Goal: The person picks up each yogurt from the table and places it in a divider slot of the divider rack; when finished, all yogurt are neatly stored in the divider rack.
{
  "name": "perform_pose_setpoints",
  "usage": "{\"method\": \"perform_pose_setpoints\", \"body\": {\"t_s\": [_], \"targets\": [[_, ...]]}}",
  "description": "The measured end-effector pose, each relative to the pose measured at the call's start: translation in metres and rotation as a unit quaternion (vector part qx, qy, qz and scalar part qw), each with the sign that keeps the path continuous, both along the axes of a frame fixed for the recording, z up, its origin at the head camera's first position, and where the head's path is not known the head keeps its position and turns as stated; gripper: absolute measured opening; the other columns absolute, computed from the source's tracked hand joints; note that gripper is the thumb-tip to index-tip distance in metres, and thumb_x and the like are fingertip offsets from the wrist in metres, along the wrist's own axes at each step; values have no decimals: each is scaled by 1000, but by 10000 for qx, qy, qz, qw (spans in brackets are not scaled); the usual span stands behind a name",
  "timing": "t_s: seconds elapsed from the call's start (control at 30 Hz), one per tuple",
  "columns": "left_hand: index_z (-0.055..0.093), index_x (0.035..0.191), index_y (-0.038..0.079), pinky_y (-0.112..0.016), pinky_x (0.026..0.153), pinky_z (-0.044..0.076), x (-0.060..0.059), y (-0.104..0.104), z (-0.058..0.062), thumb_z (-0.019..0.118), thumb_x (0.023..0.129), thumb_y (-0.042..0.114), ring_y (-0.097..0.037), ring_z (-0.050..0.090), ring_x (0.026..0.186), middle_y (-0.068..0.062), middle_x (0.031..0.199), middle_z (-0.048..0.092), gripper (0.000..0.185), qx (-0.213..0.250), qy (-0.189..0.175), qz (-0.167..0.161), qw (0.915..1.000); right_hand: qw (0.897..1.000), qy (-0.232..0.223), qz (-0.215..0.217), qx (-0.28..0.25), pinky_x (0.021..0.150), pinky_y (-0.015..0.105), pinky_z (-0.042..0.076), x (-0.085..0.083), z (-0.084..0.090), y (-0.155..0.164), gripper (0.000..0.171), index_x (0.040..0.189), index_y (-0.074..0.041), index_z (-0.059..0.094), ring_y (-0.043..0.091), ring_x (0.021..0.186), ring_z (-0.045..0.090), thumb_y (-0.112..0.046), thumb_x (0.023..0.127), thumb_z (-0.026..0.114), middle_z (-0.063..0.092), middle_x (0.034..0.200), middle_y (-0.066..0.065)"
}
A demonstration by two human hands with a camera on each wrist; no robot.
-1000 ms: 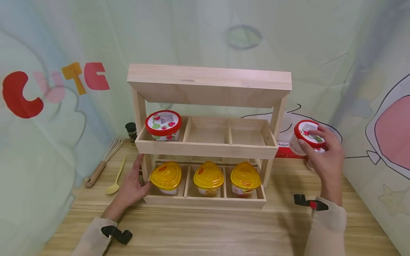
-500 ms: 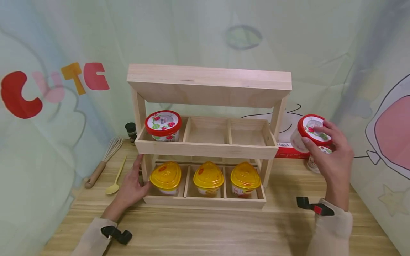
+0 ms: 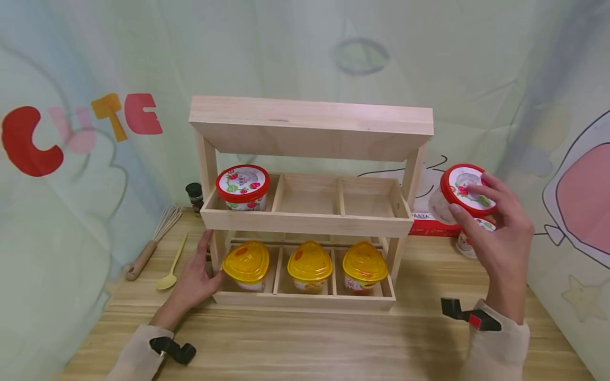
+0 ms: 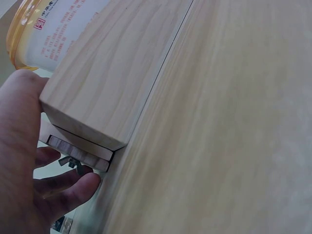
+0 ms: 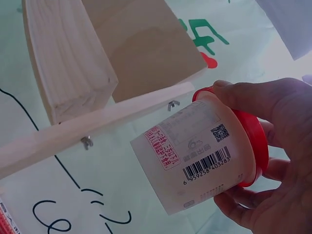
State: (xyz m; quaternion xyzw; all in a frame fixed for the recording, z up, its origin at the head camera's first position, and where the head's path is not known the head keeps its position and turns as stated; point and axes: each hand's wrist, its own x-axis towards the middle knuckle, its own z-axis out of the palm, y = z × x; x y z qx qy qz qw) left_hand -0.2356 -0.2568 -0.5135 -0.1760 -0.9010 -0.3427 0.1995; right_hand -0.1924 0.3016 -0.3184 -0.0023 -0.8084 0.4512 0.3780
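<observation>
My right hand (image 3: 505, 233) grips a white tub with a red-rimmed strawberry lid (image 3: 469, 189) by its lid, held in the air right of the wooden rack (image 3: 307, 226). In the right wrist view the tub (image 5: 190, 156) is tilted, its barcode showing. My left hand (image 3: 195, 280) rests against the rack's lower left side, thumb at the front corner and fingers around the side. Another strawberry tub (image 3: 243, 185) sits in the upper tier's left compartment; the middle and right ones hold nothing. Yellow-lidded cups (image 3: 310, 264) stand one in each of the three lower compartments.
Behind the held tub, another small tub (image 3: 467, 246) stands on the table (image 3: 305, 344). A red pasta box (image 3: 433, 227) lies behind the rack at right. On the left are a whisk (image 3: 154, 241), a yellow spoon (image 3: 171, 267) and a black-capped jar (image 3: 194, 197).
My right hand has moved a little to the right with the strawberry tub, and the tub has risen slightly. The tub behind has come more into sight. My left hand keeps its place.
</observation>
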Motion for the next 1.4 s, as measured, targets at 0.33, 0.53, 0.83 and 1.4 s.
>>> {"method": "perform_pose_setpoints", "body": {"t_s": [0.33, 0.53, 0.83, 1.4], "targets": [[4, 172, 21, -75, 94, 58, 0, 1, 0, 76, 84, 11, -58, 63, 123, -37, 158, 43, 114, 43, 68, -49, 10000, 9986, 343, 408, 56, 96, 2, 50, 10, 9, -11, 50, 140, -11, 72, 14, 151, 46, -7, 91, 82, 55, 163, -5], [3, 172, 23, -75, 94, 58, 0, 1, 2, 77, 85, 11, -57, 63, 123, -36, 159, 41, 115, 15, 9, -30, 10000, 9941, 600, 901, 73, 98, 4, 51, 10, 12, -17, 53, 138, -4, 71, 17, 150, 48, 4, 87, 80, 56, 162, 1], [3, 172, 22, -75, 95, 58, 2, 1, 1, 77, 85, 12, -58, 63, 123, -38, 158, 43, 115, -4, -16, -14, 10000, 9840, 1063, 1419, 153, 99, 5, 53, 9, 22, -20, 52, 136, 4, 70, 24, 151, 47, 10, 84, 79, 56, 161, 9], [3, 172, 22, -76, 95, 57, 2, 1, 2, 77, 84, 12, -58, 63, 124, -37, 158, 42, 115, 13, 32, -17, 10000, 9687, 989, 2266, 200, 102, 12, 56, 1, 33, -53, 52, 135, 3, 70, 25, 150, 47, 11, 84, 79, 55, 161, 9]]}}
